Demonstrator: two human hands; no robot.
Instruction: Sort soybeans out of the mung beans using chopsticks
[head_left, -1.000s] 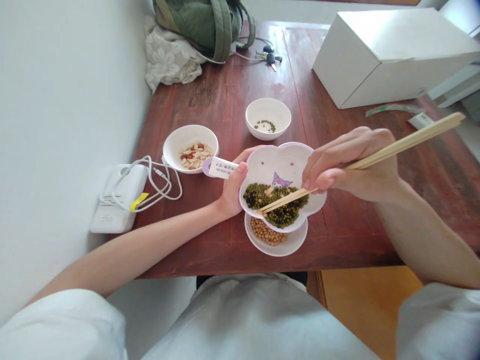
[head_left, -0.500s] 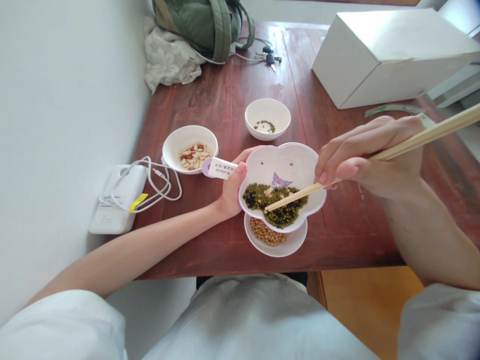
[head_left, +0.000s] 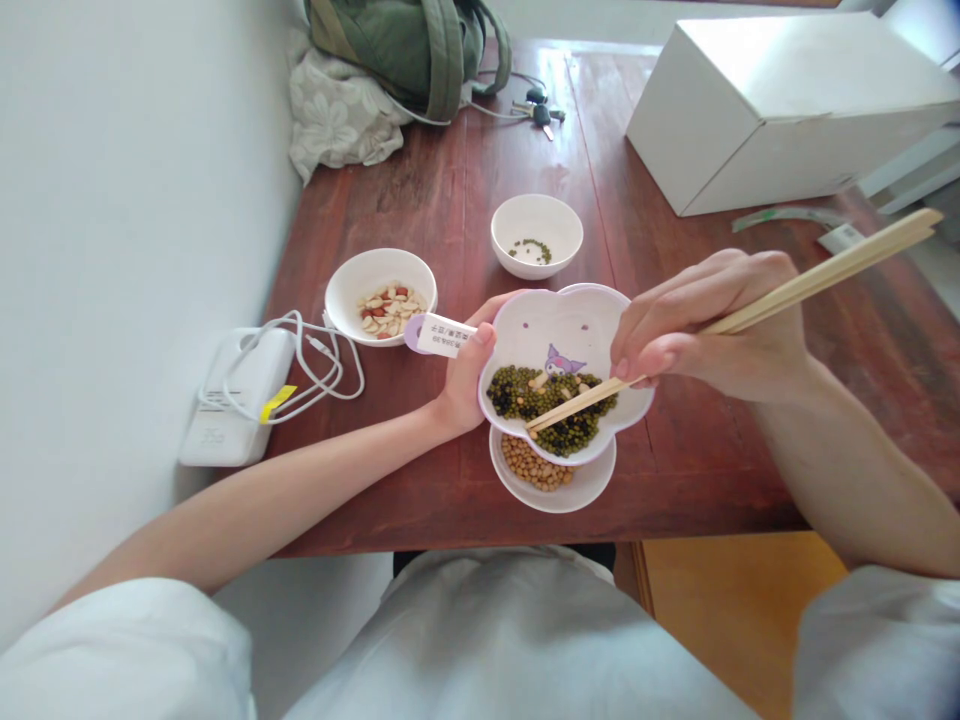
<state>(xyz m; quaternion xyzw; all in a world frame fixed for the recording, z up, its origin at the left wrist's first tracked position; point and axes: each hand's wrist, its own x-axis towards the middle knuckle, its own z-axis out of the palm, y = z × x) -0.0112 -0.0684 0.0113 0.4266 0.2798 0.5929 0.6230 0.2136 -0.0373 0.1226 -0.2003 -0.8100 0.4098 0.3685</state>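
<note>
My left hand (head_left: 469, 385) grips a white, cloud-shaped bowl (head_left: 551, 325) with a lilac rim by its left side, beside a labelled handle. Inside lie green and dark beans (head_left: 574, 430) with a few paler pieces among them. My right hand (head_left: 705, 325) is closed around a pair of wooden chopsticks (head_left: 817, 275). Their tips rest at the lower left of the beans, near the bowl's front rim, by a small tan bean. Partly hidden under the cloud-shaped bowl, a white bowl (head_left: 592, 490) holds tan soybeans (head_left: 536, 467).
A white bowl of peanuts (head_left: 386, 310) stands at left, and another bowl (head_left: 536, 225) with a few green beans farther back. A power bank (head_left: 236, 400) with a white cable lies by the wall. A green bag (head_left: 397, 50), keys (head_left: 540, 112) and a white box (head_left: 750, 120) sit behind.
My right hand has moved left and a little down with the chopsticks. Their tips have shifted slightly toward the front rim. The cloud-shaped bowl stays almost where it was.
</note>
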